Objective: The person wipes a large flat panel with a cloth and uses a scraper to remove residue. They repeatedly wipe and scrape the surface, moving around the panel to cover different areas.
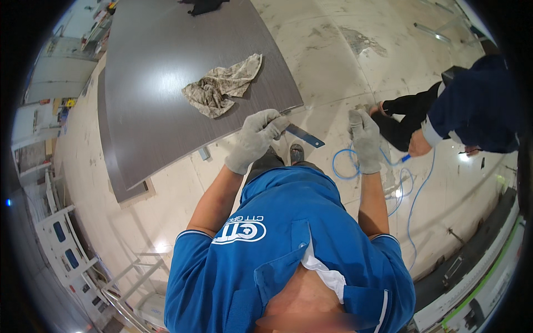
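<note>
Grey work gloves cover both of my hands. My left hand (256, 139) is closed around one end of a dark flat blade-like strip (307, 136), which points to the right and has a small hole near its slanted free end. The gripped end is hidden by the fingers. Off to the right, my right hand (365, 141) is raised with its fingers loosely bent and nothing visible in it. Just beyond my left hand lies a large dark grey panel (161, 105), with a crumpled, stained cloth (222, 86) on top.
At the right, a crouching person (472, 105) holds a blue-ended tool (406, 158) near the floor. A thin blue hose (412, 222) curls across the pale tiles beside my right hand. A metal frame (145, 266) stands at lower left; a dark cloth (204, 5) lies on the panel's far end.
</note>
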`<move>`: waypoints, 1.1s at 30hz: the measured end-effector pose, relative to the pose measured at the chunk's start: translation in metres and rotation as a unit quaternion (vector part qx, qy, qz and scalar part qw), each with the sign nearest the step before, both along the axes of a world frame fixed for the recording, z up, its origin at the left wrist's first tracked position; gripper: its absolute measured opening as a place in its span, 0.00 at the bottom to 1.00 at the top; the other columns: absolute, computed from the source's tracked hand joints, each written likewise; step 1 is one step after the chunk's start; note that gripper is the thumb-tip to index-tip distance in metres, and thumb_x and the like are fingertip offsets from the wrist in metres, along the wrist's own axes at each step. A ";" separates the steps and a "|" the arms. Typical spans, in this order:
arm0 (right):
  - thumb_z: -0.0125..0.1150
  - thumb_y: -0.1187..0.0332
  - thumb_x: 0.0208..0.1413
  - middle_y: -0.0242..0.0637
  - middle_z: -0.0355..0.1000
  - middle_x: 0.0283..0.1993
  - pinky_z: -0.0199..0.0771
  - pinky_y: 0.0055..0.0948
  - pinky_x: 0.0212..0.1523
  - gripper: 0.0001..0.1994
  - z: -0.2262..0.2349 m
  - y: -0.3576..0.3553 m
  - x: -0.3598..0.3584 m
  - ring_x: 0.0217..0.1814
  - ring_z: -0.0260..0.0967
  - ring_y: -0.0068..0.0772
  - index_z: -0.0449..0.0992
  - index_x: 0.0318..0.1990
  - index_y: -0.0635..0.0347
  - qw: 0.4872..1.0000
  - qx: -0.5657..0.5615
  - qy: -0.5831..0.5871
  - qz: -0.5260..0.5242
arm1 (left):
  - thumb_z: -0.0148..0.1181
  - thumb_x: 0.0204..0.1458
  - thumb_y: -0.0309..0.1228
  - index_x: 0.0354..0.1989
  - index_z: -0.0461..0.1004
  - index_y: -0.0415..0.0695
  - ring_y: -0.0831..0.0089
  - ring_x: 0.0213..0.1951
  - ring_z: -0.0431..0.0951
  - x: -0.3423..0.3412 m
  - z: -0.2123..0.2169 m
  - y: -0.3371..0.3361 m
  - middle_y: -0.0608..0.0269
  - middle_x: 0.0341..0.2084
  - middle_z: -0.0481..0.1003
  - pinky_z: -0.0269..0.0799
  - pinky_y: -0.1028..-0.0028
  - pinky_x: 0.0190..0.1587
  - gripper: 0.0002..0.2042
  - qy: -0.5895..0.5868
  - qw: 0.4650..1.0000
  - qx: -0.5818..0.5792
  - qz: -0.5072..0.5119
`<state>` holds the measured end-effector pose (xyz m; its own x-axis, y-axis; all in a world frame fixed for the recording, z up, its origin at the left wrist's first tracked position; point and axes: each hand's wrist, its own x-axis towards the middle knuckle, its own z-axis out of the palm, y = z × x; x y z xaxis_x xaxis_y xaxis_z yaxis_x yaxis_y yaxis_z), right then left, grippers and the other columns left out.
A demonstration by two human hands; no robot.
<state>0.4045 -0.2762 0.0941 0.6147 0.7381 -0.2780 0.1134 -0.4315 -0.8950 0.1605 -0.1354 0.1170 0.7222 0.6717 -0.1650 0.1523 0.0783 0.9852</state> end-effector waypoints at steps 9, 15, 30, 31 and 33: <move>0.64 0.64 0.65 0.33 0.74 0.37 0.72 0.29 0.34 0.13 0.005 0.022 -0.006 0.31 0.68 0.26 0.76 0.49 0.65 0.967 0.184 0.155 -0.079 | 0.60 0.66 0.37 0.30 0.75 0.41 0.83 0.28 0.69 -0.011 0.001 0.030 0.71 0.23 0.71 0.67 0.78 0.32 0.14 0.005 1.000 -0.029 -0.001; 0.68 0.64 0.58 0.41 0.75 0.54 0.72 0.42 0.55 0.23 0.031 0.050 -0.059 0.59 0.72 0.41 0.75 0.61 0.55 0.819 0.136 -0.522 0.196 | 0.60 0.66 0.37 0.30 0.76 0.41 0.83 0.25 0.68 -0.007 -0.007 0.041 0.71 0.22 0.70 0.65 0.79 0.29 0.14 0.011 0.986 -0.152 0.075; 0.53 0.65 0.68 0.53 0.78 0.43 0.76 0.51 0.41 0.14 -0.052 0.304 0.092 0.42 0.77 0.60 0.75 0.57 0.54 0.879 0.056 -0.294 0.371 | 0.59 0.55 0.63 0.67 0.71 0.63 0.40 0.73 0.51 -0.004 -0.054 0.124 0.50 0.70 0.63 0.48 0.39 0.71 0.33 0.578 0.676 0.336 0.309; 0.52 0.65 0.68 0.53 0.78 0.43 0.76 0.52 0.42 0.14 -0.057 0.334 0.099 0.43 0.76 0.61 0.74 0.58 0.53 0.854 0.115 -0.331 0.385 | 0.58 0.57 0.61 0.68 0.70 0.63 0.40 0.73 0.52 -0.001 -0.064 0.130 0.51 0.70 0.63 0.48 0.39 0.72 0.32 0.596 0.664 0.333 0.305; 0.51 0.64 0.69 0.54 0.78 0.44 0.75 0.53 0.45 0.15 -0.066 0.399 0.117 0.45 0.75 0.63 0.74 0.59 0.53 0.817 0.159 -0.389 0.395 | 0.56 0.60 0.58 0.69 0.69 0.64 0.41 0.73 0.54 0.009 -0.083 0.141 0.53 0.69 0.64 0.47 0.40 0.72 0.29 0.624 0.649 0.317 0.300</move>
<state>0.5218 0.1224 0.0282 -0.1893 0.9487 0.2531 0.8322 0.2918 -0.4715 0.1698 0.0055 0.0340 -0.1297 0.9886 0.0760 0.9913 0.1310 -0.0118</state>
